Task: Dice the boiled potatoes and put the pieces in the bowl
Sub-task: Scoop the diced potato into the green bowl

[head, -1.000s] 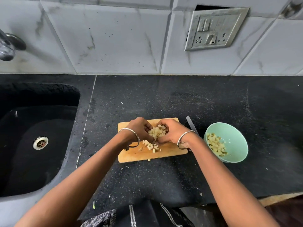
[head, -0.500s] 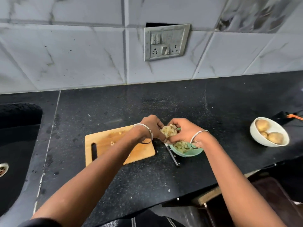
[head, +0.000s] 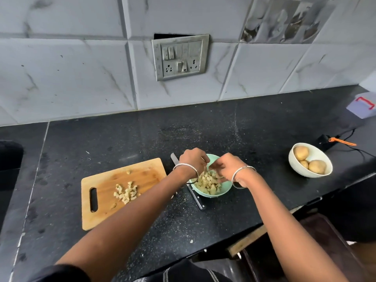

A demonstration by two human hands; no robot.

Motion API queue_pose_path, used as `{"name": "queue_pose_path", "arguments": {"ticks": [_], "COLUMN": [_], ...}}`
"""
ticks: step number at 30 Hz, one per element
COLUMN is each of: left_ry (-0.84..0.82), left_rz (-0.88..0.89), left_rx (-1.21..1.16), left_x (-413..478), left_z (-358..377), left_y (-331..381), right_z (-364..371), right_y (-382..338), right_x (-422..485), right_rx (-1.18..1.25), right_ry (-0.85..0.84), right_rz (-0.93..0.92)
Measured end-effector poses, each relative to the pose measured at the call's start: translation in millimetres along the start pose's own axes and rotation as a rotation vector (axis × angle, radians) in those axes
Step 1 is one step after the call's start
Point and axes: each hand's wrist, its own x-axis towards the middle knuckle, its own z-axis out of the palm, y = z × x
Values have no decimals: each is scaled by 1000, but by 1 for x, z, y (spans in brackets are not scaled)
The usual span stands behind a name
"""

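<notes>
Left hand (head: 193, 161): 1, hovering over the mint-green bowl (head: 226, 189), knuckles up, fingers curling down into it; cannot tell if it is gripping any pieces.
Right hand (head: 226, 166): 1, hovering over the same bowl, fingers loosely spread toward the left hand, nothing showing in them.
Bangles: 2, one on the left wrist (head: 186, 166), one on the right wrist (head: 242, 170).
Mint-green bowl: 1, sitting mid-counter near the front edge; both hands are blocking its back rim.
Diced potato in bowl (head: 209, 183): 1 heap, too many pieces to count.
Diced potato on board (head: 127, 193): 1 small cluster plus a few strays, waiting on the cutting board (head: 105, 210).
Cutting board: 1, wooden, lying left of the bowl, toward the sink (head: 10, 153).
Knife (head: 197, 199): 1, lying on the counter (head: 122, 139) between board and bowl, tip toward the wall, middle hidden by the left wrist.
White bowl (head: 295, 166): 1, sitting near the front-right edge, well apart from the hands.
Whole potatoes (head: 317, 166): 3, inside the white bowl.
Black plug with orange cable (head: 325, 140): 1, lying just behind the white bowl.
Switch plate (head: 180, 57): 1, hanging on the tiled wall.
</notes>
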Motion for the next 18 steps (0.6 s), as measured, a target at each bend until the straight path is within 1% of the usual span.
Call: {"name": "queue_pose_path", "arguments": {"ticks": [2,4,5,6,7,8,9,10,12,15,18], "left_ry": [62,79,78,81,92,112,127,137,152,191,251], "left_rz": [12,49,69,88,106,135,164,185,222,249,310], "left_rx": [-39,-69,-61,-32,5,41,71,100,124,2,-51], "left_x": [0,-1,-3,-4,-5,-7,-8,-9,-10,-15,-24], "left_z": [-4,-4,-3,-1,1,4,7,10,18,21,16], "left_y": [1,1,1,1,1,0,-1,-2,-6,-11,-19], "right_z": [-3,-3,-1,0,1,3,4,4,3,4,16], "right_y": [-2,-6,-8,-10,-11,-11,-10,-10,-9,-13,-23], "right_x": [0,-6,-8,-11,-14,-15,-15,-15,-16,-20,-26], "right_rx": [40,-13,-81,-170,-260,-319,-331,-316,-255,-179,-66], "right_ry": [184,348,365,320,238,169,146,169,284,354,414], "right_rz": [-2,-60,-94,-111,-100,-68,-44,-40,-57,-101,-162]}}
